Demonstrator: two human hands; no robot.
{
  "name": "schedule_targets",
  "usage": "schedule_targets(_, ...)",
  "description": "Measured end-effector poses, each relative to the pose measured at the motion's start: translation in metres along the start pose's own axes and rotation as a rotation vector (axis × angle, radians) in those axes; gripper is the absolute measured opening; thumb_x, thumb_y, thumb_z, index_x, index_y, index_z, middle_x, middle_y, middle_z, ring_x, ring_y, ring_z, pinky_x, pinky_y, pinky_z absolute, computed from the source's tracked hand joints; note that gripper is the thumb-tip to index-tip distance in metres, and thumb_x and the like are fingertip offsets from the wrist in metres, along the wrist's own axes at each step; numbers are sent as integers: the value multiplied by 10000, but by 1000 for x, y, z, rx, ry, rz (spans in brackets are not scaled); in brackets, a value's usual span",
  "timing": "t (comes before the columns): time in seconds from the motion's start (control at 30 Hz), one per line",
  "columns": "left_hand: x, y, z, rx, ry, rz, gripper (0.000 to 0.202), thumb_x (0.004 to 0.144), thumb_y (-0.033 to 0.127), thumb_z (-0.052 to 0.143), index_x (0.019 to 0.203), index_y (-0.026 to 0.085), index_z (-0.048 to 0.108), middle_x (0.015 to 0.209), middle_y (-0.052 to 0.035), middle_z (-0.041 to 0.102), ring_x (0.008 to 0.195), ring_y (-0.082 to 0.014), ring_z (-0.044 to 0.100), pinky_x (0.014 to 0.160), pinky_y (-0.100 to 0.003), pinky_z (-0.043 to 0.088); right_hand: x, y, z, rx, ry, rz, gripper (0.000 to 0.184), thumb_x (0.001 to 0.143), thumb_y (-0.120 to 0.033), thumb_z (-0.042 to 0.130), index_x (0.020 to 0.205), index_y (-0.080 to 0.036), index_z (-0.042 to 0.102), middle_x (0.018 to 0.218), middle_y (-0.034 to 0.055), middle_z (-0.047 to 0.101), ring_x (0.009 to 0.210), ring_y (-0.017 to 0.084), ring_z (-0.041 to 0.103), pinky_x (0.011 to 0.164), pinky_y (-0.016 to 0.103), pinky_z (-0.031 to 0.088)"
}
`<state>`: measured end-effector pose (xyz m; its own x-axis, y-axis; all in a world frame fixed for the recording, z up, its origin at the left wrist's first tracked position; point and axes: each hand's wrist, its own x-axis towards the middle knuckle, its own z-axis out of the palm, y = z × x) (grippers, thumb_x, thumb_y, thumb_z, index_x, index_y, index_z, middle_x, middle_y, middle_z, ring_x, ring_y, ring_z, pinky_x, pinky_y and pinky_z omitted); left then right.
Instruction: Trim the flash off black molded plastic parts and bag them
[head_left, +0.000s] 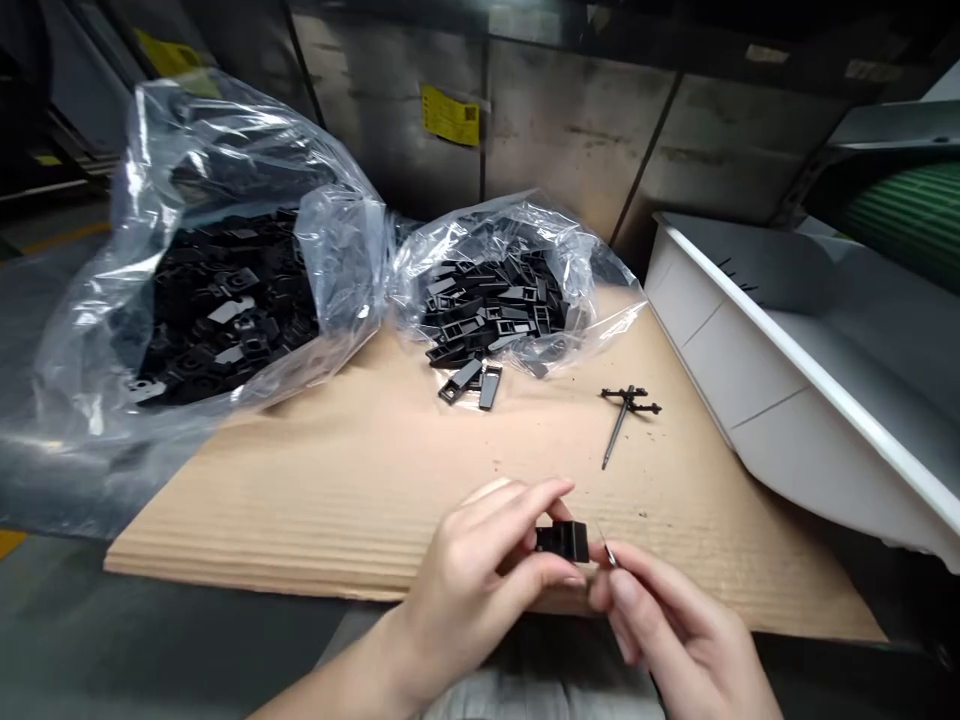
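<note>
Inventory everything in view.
Flat cardboard: one, brown, centre
Large plastic bag: one, clear, left
Mixed plastic parts: many, black, inside it
Smaller plastic bag: one, clear, centre
Oblong plastic parts: many, black, mostly inside it
Branched piece: one, black, cardboard's right
Open bin: one, white, right
Ribbed object: one, green, upper right
Metal panels: several, grey, back
Printed tag: one, yellow, centre back
Blocky plastic part: one, black, left hand
Thin pointed tool: one, silvery-dark, right hand
Left hand: one, bare, front
Right hand: one, bare, front

A yellow printed label (450, 116) sits against scuffed grey metal panels (577, 140) at the frame's top centre; a green ribbed curved surface (904, 220) shows upper right, a yellow floor stripe (64, 238) far left.
</note>
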<state>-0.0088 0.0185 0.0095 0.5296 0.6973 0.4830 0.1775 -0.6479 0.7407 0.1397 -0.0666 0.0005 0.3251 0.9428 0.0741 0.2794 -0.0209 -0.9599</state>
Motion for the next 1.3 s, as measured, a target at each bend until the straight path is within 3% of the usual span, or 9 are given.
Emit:
schedule_targets(0.13,-3,-4,16,55,19,165,341,830,89,499,1164,139,458,928,-103,623,821,-182,566,727,-294,475,9,-6,10,-30,-17,61,186,765,-345,573,758,-173,641,654,14,621,620,139,604,569,194,502)
schedule_targets(0.3,-3,-5,20,110,-44,91,267,823,72,462,1078,130,517,935,-106,598,842,-193,554,732,-292,474,12,-6,10,-228,73,-171,120,810,-228,520,854,-199,628,718,4,646,625,109,611,535,153,476)
schedule_targets(0.47,-1,-3,18,76,-62,57,202,855,129,480,1056,123,501,873,-73,629,764,-159,567,694,-244,448,16,-3,-18,-644,-126,-340,332,863,-348,423,1119,-167,532,863,58,651,699,148,647,553,187,519)
schedule_targets(0.53,-1,-4,17,66,-84,1,175,849,121,492,1021,140,519,850,-54,635,735,-153,559,675,-245,443,15,0,-25,-737,-143,-375,336,887,-312,369,1152,-168,516,886,71,640,735,150,645,559,186,520)
schedule_targets(0.77,1,-7,16,40,-131,1,180,851,81,464,1012,132,524,898,-78,637,770,-169,556,681,-271,446,7,12,-15,-574,-111,-488,162,827,-111,480,953,-146,575,720,46,602,667,149,575,602,247,462)
schedule_targets(1.17,-1,-10,17,49,-111,73,241,833,49,474,1060,120,511,918,-99,648,795,-180,579,697,-272,471,4,10,-4,-554,-49,-365,166,850,-132,442,879,-167,601,667,37,571,638,143,546,591,251,415)
schedule_targets(1.3,-4,-10,16,12,-108,23,222,836,75,485,1046,131,526,871,-86,655,747,-173,579,652,-263,475,9,19,-14,-679,110,-414,128,846,-145,481,897,-145,598,708,50,600,668,146,557,643,257,418)
